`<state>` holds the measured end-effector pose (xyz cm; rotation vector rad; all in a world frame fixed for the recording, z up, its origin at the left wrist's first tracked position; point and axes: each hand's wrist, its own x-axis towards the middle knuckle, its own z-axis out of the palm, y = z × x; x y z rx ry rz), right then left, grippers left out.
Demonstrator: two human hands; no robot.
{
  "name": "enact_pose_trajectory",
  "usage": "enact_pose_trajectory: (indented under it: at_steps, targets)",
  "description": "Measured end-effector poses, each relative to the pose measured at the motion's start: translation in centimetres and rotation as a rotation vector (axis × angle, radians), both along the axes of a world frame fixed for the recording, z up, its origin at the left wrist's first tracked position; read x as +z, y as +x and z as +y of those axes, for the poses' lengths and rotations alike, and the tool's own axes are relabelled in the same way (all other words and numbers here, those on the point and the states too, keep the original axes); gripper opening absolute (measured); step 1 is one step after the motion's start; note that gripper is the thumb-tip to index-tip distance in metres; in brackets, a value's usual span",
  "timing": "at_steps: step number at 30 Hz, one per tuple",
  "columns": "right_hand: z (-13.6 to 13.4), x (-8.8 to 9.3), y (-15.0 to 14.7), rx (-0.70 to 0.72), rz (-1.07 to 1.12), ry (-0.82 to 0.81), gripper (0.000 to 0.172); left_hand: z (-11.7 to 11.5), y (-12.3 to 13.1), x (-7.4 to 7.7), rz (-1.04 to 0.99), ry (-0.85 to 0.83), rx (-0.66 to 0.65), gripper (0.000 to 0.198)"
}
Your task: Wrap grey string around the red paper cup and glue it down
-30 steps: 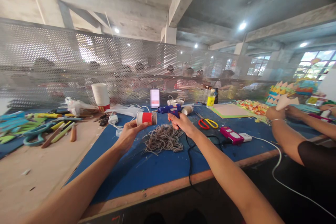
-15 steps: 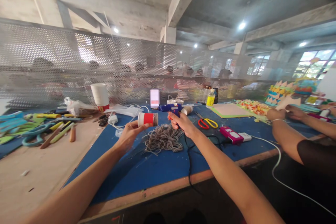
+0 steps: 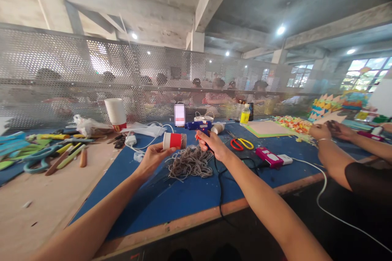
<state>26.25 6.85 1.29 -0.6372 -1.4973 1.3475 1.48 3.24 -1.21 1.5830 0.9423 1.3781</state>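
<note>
Blue mat (image 3: 165,204), cord heap (image 3: 192,165), scissors (image 3: 237,144), left fingers (image 3: 167,152) clamping cup (image 3: 174,140), right fingers (image 3: 202,135) gripping glue gun (image 3: 196,125)

Left hand (image 3: 154,155) holding red-and-white paper cup (image 3: 173,140) tipped on its side, gray-brown band round right end; right hand (image 3: 212,143) gripping blue glue gun (image 3: 199,124), nozzle pointing left, near cup; heap of gray cord (image 3: 192,164) on blue tabletop (image 3: 150,210) below; red-and-yellow scissors (image 3: 235,144) right of right hand, magenta power strip (image 3: 267,156) nearer edge; stack of white cups (image 3: 115,111) at left, phone (image 3: 179,115) upright before perforated screen (image 3: 171,59); yellow-labelled bottle (image 3: 244,116) farther right; co-worker's hands (image 3: 321,132) at far right, beside paper scraps (image 3: 294,124)
</note>
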Motion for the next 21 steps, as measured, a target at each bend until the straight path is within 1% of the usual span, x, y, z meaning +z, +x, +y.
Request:
enact_pose_trajectory:
  at_steps: [4, 11, 17, 19, 21]
  targets:
    - [-0.1, 0.1, 0.0, -0.02, -0.001, 0.02, 0.046, -0.3, 0.3, 0.1, 0.045, 0.029, -0.036, 0.038]
    - [-0.4, 0.1, -0.2, -0.046, -0.006, 0.025, 0.042, -0.3, 0.5, -0.3, 0.096, 0.038, -0.061, 0.033]
    - [-0.1, 0.4, 0.0, -0.055, 0.068, -0.058, 0.04, -0.3, 0.6, -0.4, 0.116, 0.026, -0.055, 0.032]
    - [0.3, 0.6, 0.4, -0.083, 0.081, -0.094, 0.042, -0.3, 0.6, -0.3, 0.116, 0.024, -0.05, 0.032]
    - [0.8, 0.6, 1.0, -0.14, 0.076, -0.116, 0.043, -0.5, 0.7, 0.0, 0.108, 0.024, -0.044, 0.033]
